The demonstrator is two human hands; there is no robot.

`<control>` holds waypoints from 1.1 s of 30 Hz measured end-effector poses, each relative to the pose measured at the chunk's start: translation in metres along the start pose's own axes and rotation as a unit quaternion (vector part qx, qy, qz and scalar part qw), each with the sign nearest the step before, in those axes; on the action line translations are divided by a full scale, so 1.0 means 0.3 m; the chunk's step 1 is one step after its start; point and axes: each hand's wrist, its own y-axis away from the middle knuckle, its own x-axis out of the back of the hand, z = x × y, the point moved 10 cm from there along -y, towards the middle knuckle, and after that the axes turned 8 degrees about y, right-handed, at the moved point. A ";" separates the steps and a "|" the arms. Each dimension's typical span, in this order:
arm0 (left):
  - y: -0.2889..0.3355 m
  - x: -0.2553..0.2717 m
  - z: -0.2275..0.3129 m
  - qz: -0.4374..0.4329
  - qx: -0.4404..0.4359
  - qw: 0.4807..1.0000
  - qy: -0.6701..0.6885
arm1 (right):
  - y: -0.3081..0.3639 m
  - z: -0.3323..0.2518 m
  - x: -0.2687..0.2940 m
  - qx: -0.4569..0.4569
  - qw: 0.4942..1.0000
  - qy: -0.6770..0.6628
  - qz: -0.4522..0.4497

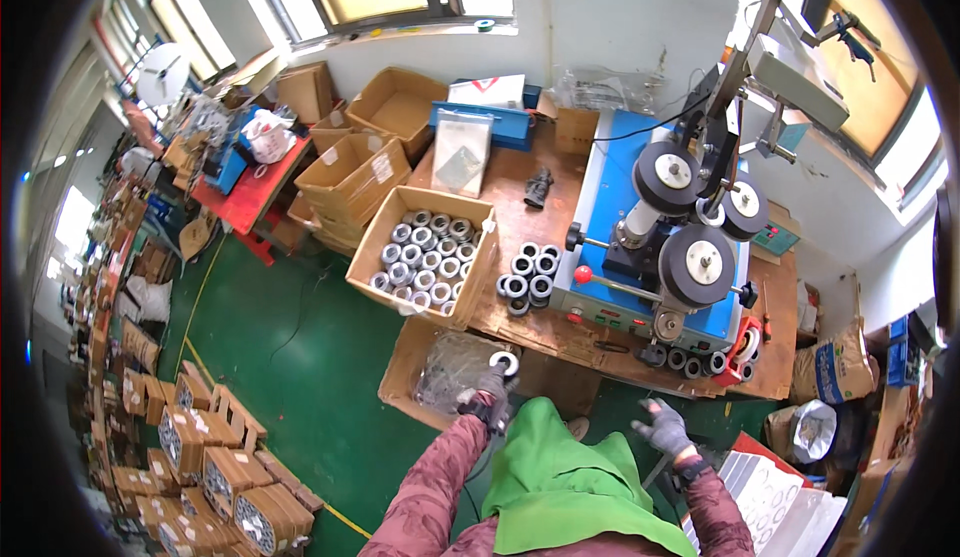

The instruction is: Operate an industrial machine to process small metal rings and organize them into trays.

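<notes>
My left hand (486,397), in a grey glove, is closed on a pale metal ring (513,366) held over an open cardboard box (398,382) with clear plastic (450,367) in it. My right hand (664,428), gloved with bare fingertips, hangs in front of the bench with its fingers apart and nothing in it. Ahead on the bench, a second cardboard box (482,275) holds several layers of similar rings. To its right, several dark-rimmed rings (518,286) stand grouped on the wooden bench top (560,334).
A blue-topped machine (612,182) with black wheels (690,257) and a red-knobbed lever (583,275) occupies the bench's right. More rings (693,368) line its front, beside a red tape dispenser (742,347). Packed cartons (235,477) stand on the floor at left; white trays (770,497) lie right.
</notes>
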 end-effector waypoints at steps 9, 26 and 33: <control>-0.436 -0.061 0.406 -0.077 -0.296 0.522 -0.796 | 0.865 0.720 -0.414 -0.468 0.872 -0.131 0.054; -0.250 -0.260 0.131 -0.397 -0.147 0.254 -0.869 | 1.394 0.331 -0.945 -0.693 0.626 -0.349 0.082; 0.217 -0.571 -0.529 -0.673 -0.092 0.126 -0.723 | 1.634 0.611 -1.126 -0.719 0.534 -0.361 0.261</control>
